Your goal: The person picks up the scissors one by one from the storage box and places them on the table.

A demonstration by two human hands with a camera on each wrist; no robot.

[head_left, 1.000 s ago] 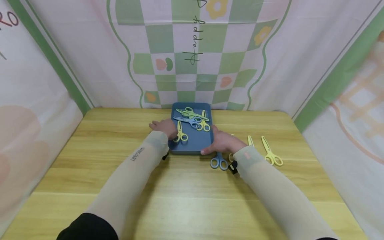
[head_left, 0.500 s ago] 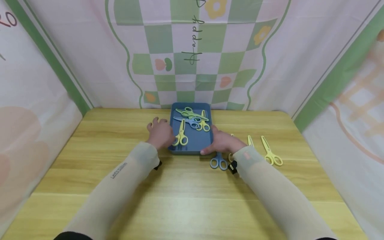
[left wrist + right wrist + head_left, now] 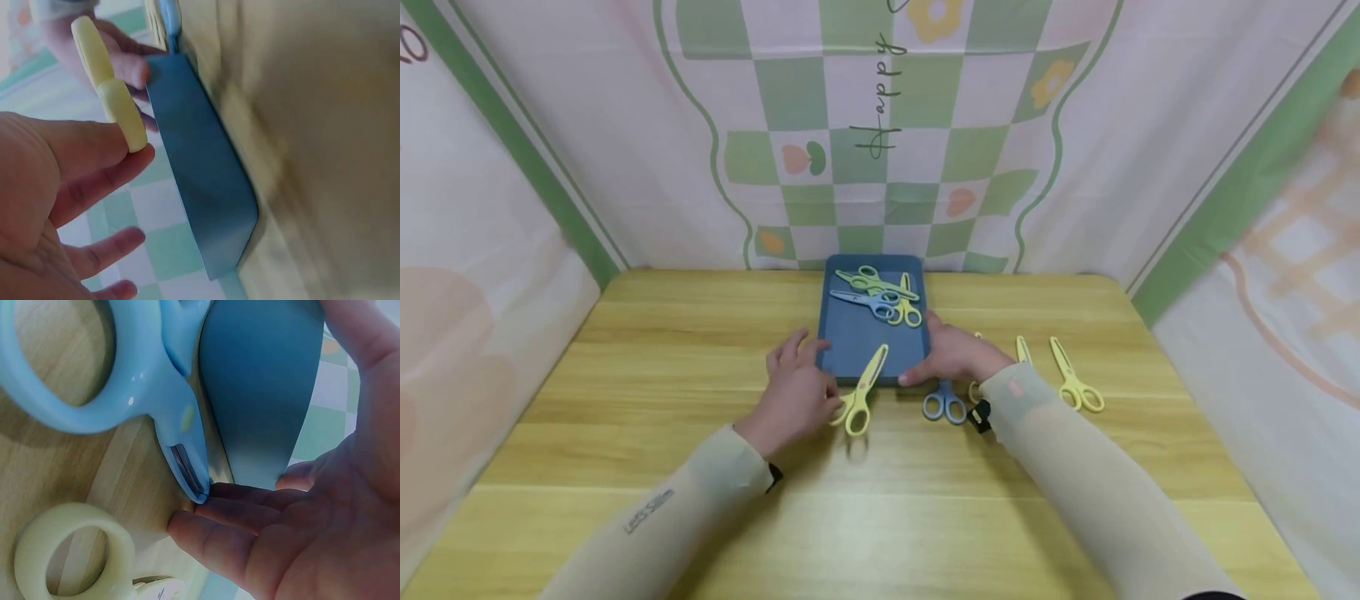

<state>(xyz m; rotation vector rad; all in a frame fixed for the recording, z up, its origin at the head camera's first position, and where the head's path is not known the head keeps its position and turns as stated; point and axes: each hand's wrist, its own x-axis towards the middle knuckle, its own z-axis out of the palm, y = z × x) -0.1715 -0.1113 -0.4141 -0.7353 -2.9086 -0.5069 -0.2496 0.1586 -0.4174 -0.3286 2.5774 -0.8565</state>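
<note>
My left hand (image 3: 793, 396) pinches a pair of yellow scissors (image 3: 871, 375) by the handle loops, between thumb and index finger. The scissors are tilted, blades toward the blue tray (image 3: 850, 337), over its front edge. In the left wrist view the other left fingers spread away from the scissors. My right hand (image 3: 958, 350) lies against the tray's front right corner, thumb at the front wall and fingers along the right side. Inside the tray, at its far end, are green scissors (image 3: 872, 281), blue scissors (image 3: 880, 307) and another yellow pair (image 3: 907, 312).
Blue scissors (image 3: 944, 406) lie on the wooden table (image 3: 880, 517) just outside the tray, below my right hand. More yellow scissors (image 3: 1078, 392) lie to the right, some partly hidden by my right wrist. A patterned cloth (image 3: 887, 200) hangs behind the table.
My left hand has drawn the yellow scissors out of the tray, toward me, past its front edge. The right hand has stayed at the tray's corner.
</note>
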